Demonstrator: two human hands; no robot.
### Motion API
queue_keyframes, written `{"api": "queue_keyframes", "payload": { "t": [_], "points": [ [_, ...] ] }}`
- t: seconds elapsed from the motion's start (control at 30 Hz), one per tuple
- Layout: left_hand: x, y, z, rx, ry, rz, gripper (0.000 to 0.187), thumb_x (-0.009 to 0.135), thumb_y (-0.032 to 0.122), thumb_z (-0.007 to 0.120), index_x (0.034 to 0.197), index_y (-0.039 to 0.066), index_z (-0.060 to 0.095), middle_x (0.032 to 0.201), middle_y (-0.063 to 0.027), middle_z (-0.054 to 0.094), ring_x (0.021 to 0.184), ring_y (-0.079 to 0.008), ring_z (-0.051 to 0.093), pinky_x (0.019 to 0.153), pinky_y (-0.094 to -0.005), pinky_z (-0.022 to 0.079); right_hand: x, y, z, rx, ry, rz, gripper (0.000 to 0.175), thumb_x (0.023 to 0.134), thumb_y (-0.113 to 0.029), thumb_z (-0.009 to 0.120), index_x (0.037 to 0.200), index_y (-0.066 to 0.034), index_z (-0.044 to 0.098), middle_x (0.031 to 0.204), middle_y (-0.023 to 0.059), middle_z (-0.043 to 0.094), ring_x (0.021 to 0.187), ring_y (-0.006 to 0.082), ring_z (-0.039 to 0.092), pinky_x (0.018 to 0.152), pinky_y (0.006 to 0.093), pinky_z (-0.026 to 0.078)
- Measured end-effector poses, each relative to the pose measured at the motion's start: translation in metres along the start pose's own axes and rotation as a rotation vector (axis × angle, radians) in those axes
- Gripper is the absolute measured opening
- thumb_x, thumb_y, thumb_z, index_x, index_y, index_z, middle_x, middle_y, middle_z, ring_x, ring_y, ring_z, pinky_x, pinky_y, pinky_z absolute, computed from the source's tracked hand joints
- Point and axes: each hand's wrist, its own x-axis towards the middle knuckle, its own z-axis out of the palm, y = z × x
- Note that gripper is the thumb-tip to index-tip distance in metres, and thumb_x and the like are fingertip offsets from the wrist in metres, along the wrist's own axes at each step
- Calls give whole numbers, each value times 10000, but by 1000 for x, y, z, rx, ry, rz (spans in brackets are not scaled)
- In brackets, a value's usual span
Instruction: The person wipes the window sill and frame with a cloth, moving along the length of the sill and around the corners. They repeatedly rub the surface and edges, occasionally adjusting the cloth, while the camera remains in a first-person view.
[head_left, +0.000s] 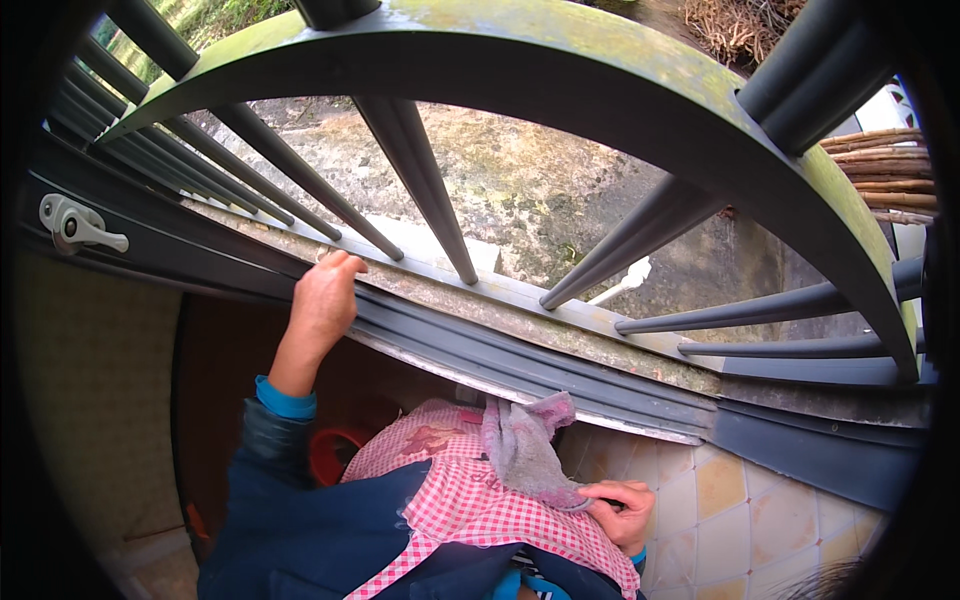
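My left hand (322, 311) is at the window opening, by the end of the dark sash (187, 244). Its fingers are curled with the tips hidden, so I cannot tell whether they grip the sash edge. Low on the right, my right hand (619, 510) pinches a corner of a worn grey and pink cloth (529, 457). The cloth hangs in front of my pink checked apron (480, 487), its upper end close to the sill. Between the hands runs the grey window track (525, 360), with a dirty strip of ledge (465, 304) beyond it.
Dark metal security bars (416, 180) and a curved rail with green growth (525, 52) stand outside the opening. A white window handle (79, 225) projects at left. Beneath the sill are a red bucket (330, 454) and tiled wall (720, 495). Bundled sticks (885, 172) lie outside.
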Motion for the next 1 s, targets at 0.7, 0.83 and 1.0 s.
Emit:
{"api": "queue_keyframes", "payload": {
  "t": [0.7,0.83,1.0],
  "points": [
    [-29,121,20,-891,-537,474,322,792,259,794,1012,43,700,982,-114,692,925,-299,645,797,-373,497,-17,1,-3,69,116,-69,213,779,51,725,986,9,750,888,170,748,760,250,738,682,292,565],
    [-45,146,48,-1190,-734,792,575,822,443,743,1224,53,615,1236,-138,638,1165,-324,592,1015,-441,402,-33,6,-7,93,273,-133,123,719,-18,711,833,-12,756,751,148,719,624,242,678,583,313,513],
    [-67,129,52,-1383,-848,619,364,949,332,645,1149,33,589,1047,-176,664,955,-365,655,812,-416,505,-19,9,8,109,496,-241,123,749,30,667,852,9,731,768,134,716,649,194,664,602,295,513]
  ]
}}
